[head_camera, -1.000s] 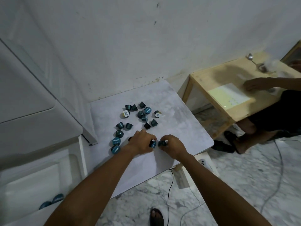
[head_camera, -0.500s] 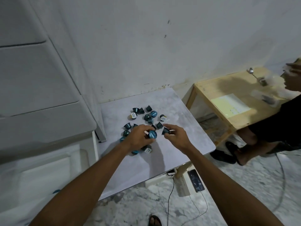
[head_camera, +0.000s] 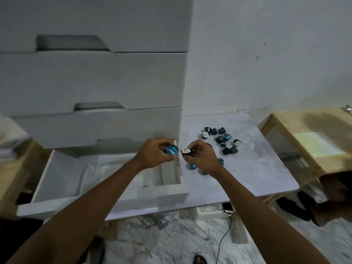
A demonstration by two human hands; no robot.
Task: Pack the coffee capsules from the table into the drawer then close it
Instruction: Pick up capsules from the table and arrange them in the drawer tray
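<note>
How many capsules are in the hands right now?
2. One blue-lidded capsule in the left hand, above the drawer edge; one pale-lidded capsule in the right hand, above the table. Others may be hidden in the palms.

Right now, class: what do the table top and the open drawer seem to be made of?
Table top: marble-look, grey veining, matte; possibly laminate. Open drawer: smooth white painted board or plastic, no grain showing; unclear which.

Dim, flat indoor light; soft shadows, motion blur at left, wide-angle bending at edges
</note>
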